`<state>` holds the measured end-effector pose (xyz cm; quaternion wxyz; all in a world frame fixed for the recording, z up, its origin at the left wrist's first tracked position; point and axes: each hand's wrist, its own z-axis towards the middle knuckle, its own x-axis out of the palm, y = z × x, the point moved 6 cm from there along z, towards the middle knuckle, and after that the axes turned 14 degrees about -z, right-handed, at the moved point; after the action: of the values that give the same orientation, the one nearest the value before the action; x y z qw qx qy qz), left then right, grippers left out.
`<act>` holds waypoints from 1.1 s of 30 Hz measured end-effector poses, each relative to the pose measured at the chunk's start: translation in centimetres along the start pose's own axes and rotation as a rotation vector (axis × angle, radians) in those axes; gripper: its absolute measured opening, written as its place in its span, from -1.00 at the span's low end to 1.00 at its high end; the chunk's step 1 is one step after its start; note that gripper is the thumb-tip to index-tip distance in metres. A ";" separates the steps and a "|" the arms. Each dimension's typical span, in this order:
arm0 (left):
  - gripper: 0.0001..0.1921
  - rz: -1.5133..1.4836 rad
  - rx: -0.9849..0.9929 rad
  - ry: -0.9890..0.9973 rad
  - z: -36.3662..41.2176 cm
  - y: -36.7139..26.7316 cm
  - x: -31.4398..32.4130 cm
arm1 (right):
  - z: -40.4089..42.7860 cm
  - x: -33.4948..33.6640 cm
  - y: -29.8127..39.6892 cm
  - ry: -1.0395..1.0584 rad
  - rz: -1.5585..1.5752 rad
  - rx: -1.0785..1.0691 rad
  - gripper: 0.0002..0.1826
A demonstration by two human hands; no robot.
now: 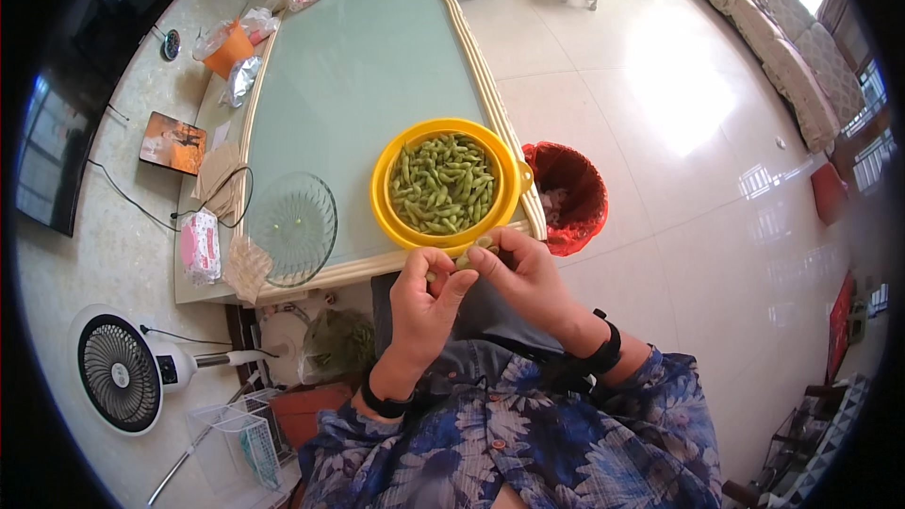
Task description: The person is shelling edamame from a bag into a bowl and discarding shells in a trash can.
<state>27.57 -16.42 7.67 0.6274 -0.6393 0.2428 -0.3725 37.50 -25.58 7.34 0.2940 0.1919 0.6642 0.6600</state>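
Note:
Just in front of the yellow basin, my right hand pinches a green soybean pod between thumb and fingers. The fingertips of my left hand meet the pod from the other side. A small pale green piece, perhaps a bean, shows at my left fingers. Many green pods fill the basin, which sits at the table's near corner. To its left stands a clear ribbed glass bowl with two green beans in it.
A bin with a red liner stands against the table's right edge and holds some refuse. Left of the glass bowl lie a crumpled wrapper and a tissue pack. A fan and a bag of greens are lower left.

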 end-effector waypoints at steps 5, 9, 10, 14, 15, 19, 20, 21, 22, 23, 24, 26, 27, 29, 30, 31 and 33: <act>-0.65 0.101 0.085 0.091 0.1 -0.4 0.3 | -0.6 0.5 0.0 0.146 0.102 0.142 -0.74; -0.66 0.058 0.106 0.159 0.1 0.4 0.2 | -1.2 1.3 -0.6 0.289 0.434 0.281 -0.75; -0.69 0.058 0.104 0.157 0.1 0.9 0.1 | -1.1 1.3 -0.6 0.276 0.442 0.285 -0.76; -0.79 0.204 0.168 0.092 0.0 0.3 0.5 | -0.8 0.7 -0.8 0.186 0.209 0.245 -0.77; -0.79 0.203 0.168 0.093 0.1 0.3 0.5 | -0.8 0.8 -0.7 0.185 0.208 0.245 -0.77; -0.82 0.084 0.008 0.061 0.3 1.0 0.1 | -0.7 0.5 0.2 0.141 0.097 0.150 -0.75; -0.79 -0.118 -0.190 0.048 0.1 1.9 0.0 | -0.7 0.6 0.2 0.156 0.085 0.154 -0.74; -0.79 -0.119 -0.190 0.049 0.3 1.4 0.1 | -0.8 0.5 0.2 0.156 0.085 0.154 -0.74; -0.76 -0.385 -0.350 0.024 0.3 1.8 0.4 | -0.8 0.5 0.1 0.156 0.112 0.154 -0.75; -0.73 -0.651 -0.510 -0.002 0.2 2.3 0.8 | -0.8 0.5 -0.1 0.157 0.140 0.155 -0.75; -0.73 -0.654 -0.510 0.000 0.4 2.3 0.7 | -0.8 0.4 -0.4 0.156 0.137 0.155 -0.75; -0.67 -0.786 -0.625 0.036 0.5 3.0 0.8 | -0.8 -1.2 -1.4 -0.001 0.169 0.197 -0.77; -0.67 -0.792 -0.630 0.042 0.6 3.3 0.7 | -0.7 -2.1 -1.6 -0.007 0.163 0.200 -0.77; -0.61 -0.778 -0.636 0.078 0.3 3.4 0.1 | 0.0 -5.4 -0.9 -0.210 -0.018 0.105 -0.79; -0.60 -0.799 -0.616 0.100 0.3 3.7 -0.2 | 0.5 -6.9 -0.4 -0.321 -0.173 -0.002 -0.79; -0.60 -0.803 -0.620 0.104 0.3 3.8 -0.2 | 1.0 -8.3 0.0 -0.429 -0.328 -0.108 -0.80; -0.65 -0.790 -0.645 0.019 0.3 4.4 -0.6 | 1.4 -10.4 -0.4 -0.519 -0.393 -0.070 -0.75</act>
<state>28.11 -16.17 3.22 0.2070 -0.8400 0.0908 -0.4933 46.27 -31.19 8.39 0.5817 0.2118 0.5683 0.5421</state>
